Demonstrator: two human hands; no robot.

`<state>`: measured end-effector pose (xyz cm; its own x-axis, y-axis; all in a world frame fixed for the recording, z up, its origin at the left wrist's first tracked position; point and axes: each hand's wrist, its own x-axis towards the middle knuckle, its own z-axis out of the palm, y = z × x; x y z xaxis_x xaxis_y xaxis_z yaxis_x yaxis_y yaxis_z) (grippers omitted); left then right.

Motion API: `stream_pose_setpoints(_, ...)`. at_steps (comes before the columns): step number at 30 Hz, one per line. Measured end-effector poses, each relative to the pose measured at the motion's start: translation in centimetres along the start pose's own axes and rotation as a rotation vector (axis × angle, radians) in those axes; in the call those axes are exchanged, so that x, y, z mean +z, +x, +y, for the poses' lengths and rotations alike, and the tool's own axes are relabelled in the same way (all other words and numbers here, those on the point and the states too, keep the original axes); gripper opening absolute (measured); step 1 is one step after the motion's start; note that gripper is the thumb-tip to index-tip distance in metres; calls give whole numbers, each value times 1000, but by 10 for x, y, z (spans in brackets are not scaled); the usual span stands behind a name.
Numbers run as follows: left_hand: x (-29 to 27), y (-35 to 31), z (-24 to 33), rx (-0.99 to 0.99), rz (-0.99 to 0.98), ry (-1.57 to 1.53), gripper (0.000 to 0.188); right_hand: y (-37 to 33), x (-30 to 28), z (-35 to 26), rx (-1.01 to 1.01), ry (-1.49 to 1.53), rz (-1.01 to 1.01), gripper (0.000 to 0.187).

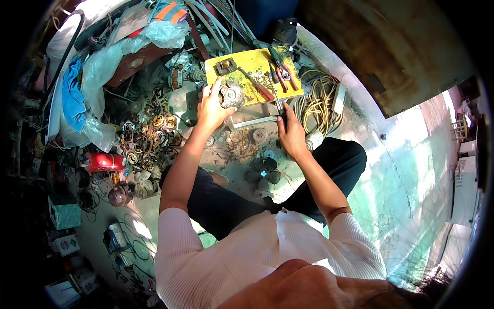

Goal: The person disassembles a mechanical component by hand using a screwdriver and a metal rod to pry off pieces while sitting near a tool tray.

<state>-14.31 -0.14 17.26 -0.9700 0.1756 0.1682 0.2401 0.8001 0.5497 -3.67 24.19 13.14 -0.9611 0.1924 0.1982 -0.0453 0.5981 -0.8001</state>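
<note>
My left hand (210,109) is closed around the side of a round metal motor housing (232,95), at the near left edge of a low yellow-topped stand (245,61). A screwdriver (280,107) with a dark handle is in my right hand (292,135), its shaft pointing away from me over the yellow top. On that top lie a red-handled screwdriver (264,92), pliers with red handles (290,77), a green-handled tool (274,53) and a small square metal part with copper windings (225,66).
Coiled yellowish cable (315,110) lies right of the stand, beside a white power strip (339,98). Many motor parts (154,129) are heaped at the left, near a red cylinder (105,162). Loose round parts (260,135) sit on the floor between my legs.
</note>
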Motion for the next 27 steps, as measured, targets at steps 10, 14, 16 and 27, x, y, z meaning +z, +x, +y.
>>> stream_pose_setpoints(10,2,-6,-24,-64,77,-240,103,107,38,20,-267,-341,111,47)
stream_pose_setpoints(14,0,-6,-38,-19,193,-284,65,110,50,30,-346,-404,168,43)
stream_pose_setpoints(16,-2,-8,-43,9,295,-262,44,114,45,26,-369,-430,210,39)
stream_pose_setpoints(27,-29,-10,-83,-198,105,91,65,258,34,40,161,-764,-39,63)
